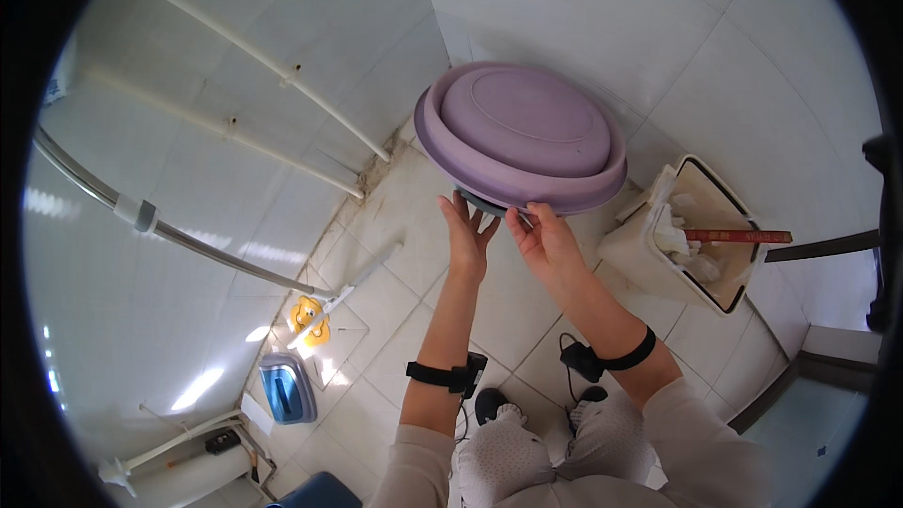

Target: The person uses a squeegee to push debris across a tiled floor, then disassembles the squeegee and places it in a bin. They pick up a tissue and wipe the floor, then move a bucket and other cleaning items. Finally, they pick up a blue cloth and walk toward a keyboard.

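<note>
Both hands are reaching up to a large round purple plastic basin (520, 134), turned bottom-out and leaning against the white tiled wall (602, 9) in the corner above the tiled floor (404, 216). The left hand (466, 235) is lying open, fingers spread, touching the basin's lower rim. The right hand (544, 237) is gripping that rim just beside it, thumb over the edge. Near the right hand, a beige plastic waste bin (649, 259) holding crumpled paper is standing by the wall.
</note>
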The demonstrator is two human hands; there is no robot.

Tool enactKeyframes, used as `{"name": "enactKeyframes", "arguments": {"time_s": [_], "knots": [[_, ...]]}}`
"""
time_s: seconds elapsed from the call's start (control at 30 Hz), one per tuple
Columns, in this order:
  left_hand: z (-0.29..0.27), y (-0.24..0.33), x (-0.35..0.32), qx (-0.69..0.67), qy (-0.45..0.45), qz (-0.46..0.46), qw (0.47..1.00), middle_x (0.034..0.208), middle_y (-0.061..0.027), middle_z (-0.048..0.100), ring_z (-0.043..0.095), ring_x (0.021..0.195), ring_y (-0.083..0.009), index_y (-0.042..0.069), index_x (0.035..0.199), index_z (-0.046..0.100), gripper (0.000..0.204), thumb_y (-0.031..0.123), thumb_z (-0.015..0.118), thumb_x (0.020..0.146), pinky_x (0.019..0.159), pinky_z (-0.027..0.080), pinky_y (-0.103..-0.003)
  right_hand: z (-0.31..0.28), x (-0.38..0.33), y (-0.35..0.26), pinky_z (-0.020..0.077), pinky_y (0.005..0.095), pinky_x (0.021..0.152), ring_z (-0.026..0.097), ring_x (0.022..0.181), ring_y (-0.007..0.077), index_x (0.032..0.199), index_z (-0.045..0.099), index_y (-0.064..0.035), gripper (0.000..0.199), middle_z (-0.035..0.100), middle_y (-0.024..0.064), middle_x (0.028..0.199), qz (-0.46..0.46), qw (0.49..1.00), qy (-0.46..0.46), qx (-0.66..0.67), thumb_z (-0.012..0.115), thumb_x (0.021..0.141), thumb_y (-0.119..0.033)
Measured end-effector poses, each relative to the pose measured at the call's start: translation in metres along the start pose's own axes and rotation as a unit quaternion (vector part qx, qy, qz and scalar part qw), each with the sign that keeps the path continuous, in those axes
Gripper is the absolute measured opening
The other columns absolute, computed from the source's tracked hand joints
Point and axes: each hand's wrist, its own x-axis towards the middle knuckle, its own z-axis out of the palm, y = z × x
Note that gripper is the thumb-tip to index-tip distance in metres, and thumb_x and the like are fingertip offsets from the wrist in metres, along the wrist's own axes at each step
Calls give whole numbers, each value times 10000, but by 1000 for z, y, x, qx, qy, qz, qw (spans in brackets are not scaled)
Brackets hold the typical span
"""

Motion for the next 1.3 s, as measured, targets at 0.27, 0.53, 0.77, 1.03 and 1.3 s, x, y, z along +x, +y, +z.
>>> {"name": "enactKeyframes", "arguments": {"time_s": [0.27,0.53,0.77,1.03,1.3], "knots": [[-5,-12,-7,-32,10,-22,999,1397,-88,252,281,1253,-234,68,1367,189,709,565,330,881,994,281,-402,-54,-3,13,516,286,739,571,805,163,1020,484,-3,238,578,110,955,92,976,24,-193,535,856,-168],[-11,-19,-2,-65,64,-3,996,1299,-77,364,357,1185,-204,69,1285,324,488,405,356,932,963,334,-391,-73,6,9,482,282,687,565,815,162,1044,453,-39,440,584,100,970,202,929,-93,-297,560,843,-415],[-35,-39,-15,-125,215,37,968,1361,-101,294,292,1260,-207,39,1332,262,608,458,356,902,1011,296,-398,-89,-6,-3,484,278,672,571,799,178,1088,456,-48,369,543,91,1012,226,914,-75,-329,568,851,-309],[-45,-28,-63,-187,212,-66,957,1186,-69,449,487,960,-158,79,1248,375,467,365,451,886,856,398,-310,-112,-45,-41,456,248,705,523,783,117,1245,436,-96,439,473,46,970,122,667,-269,-684,540,822,-35],[-41,25,-136,44,97,-167,980,1362,-102,284,499,983,-176,87,1398,98,750,-33,511,783,867,412,-300,-125,-108,-79,464,266,743,527,851,129,1291,381,-99,452,484,85,1103,106,796,-142,-579,512,860,-71]]}}
